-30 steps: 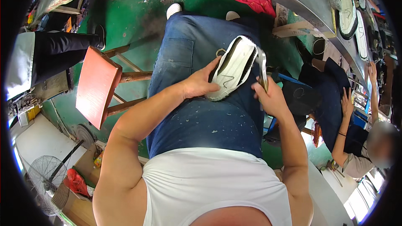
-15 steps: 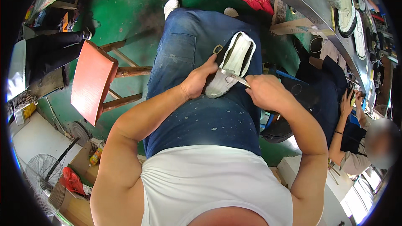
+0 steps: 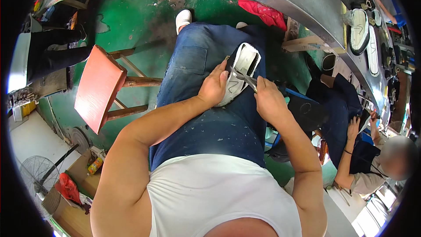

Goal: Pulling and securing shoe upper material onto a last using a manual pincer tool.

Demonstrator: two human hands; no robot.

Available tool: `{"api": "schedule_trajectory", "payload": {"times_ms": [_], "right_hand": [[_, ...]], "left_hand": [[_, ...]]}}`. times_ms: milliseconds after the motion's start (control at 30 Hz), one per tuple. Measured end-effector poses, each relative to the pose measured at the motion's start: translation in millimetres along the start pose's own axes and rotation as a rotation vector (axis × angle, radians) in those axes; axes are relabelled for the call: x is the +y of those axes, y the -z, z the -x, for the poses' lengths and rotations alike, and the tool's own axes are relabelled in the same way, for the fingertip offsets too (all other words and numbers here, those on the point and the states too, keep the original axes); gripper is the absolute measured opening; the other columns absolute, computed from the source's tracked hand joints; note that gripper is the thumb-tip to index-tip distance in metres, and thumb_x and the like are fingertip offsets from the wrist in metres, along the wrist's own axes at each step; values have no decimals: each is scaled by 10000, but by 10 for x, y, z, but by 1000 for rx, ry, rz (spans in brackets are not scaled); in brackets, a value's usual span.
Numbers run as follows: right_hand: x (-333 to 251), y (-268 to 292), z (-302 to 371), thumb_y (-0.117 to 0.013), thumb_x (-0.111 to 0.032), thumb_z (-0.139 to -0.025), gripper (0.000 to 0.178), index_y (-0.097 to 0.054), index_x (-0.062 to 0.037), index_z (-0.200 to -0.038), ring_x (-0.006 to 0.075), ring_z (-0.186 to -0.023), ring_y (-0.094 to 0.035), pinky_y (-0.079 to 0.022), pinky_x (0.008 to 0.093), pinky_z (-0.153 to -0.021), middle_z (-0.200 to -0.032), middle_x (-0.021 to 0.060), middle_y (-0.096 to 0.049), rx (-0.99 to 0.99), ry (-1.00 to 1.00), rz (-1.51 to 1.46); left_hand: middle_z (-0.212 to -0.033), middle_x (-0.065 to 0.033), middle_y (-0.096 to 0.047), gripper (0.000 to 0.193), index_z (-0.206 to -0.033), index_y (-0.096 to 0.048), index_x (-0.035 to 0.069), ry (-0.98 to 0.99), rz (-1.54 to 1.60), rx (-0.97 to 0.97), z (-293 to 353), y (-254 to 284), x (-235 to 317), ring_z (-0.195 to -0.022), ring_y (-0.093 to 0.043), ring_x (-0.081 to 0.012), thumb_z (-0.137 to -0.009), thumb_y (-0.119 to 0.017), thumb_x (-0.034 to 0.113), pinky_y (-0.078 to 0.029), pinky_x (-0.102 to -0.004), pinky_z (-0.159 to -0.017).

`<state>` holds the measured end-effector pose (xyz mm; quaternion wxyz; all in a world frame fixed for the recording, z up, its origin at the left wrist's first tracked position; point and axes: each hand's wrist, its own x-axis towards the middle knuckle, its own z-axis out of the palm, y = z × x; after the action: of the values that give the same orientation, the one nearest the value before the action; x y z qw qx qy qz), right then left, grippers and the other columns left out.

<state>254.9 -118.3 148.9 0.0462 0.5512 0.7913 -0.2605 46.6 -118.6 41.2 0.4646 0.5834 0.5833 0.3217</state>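
A low shoe point(image 3: 248, 55) with a white inside and a dark, fringed edge rests on my lap, its opening turned up and its narrower end toward me. My left hand point(image 3: 214, 85) grips its left side, thumb lying on top near the middle. My right hand point(image 3: 270, 98) is closed around a shiny metal tool point(image 3: 250, 80). The tool's forked tip reaches across the shoe at the near end of the opening. Whether it is scissors or pincers I cannot make out. My fist hides its handle.
An orange-topped stool point(image 3: 97, 88) stands to my left. A curved metal workbench point(image 3: 302, 1) runs along the far right, with more pale shoes point(image 3: 358, 30) on it. A co-worker point(image 3: 351, 149) sits at the right. Red cloth point(image 3: 263, 13) lies on the floor; a fan point(image 3: 40, 182) stands lower left.
The shoe has turned more upright and shifted slightly. My left thumb now lies over its upper. The tool's tip now looks forked, and my right hand has come a little nearer. The view shifted slightly.
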Motion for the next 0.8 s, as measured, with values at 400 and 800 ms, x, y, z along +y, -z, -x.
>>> {"api": "schedule_trajectory", "payload": {"times_ms": [400,800], "right_hand": [[465,114,125,-627,-174,-933,217,-592,20,-1023,419,-858,-653,-510,467,-760,-857,230,-654,-336,-257,-428],[467,-65,-68,-531,-288,-1015,329,-574,38,-1013,488,-842,-625,-482,527,-746,-846,288,-642,68,-108,-430]], "left_hand": [[-1589,-320,-166,569,-1575,-283,231,-99,-452,-501,-114,244,295,-1104,-611,-500,-1032,-454,239,-515,-478,-979],[-1563,-381,-129,572,-1556,-306,341,-141,-602,-621,-178,224,585,-936,-670,-514,-1014,-490,334,-576,-476,-848]]}}
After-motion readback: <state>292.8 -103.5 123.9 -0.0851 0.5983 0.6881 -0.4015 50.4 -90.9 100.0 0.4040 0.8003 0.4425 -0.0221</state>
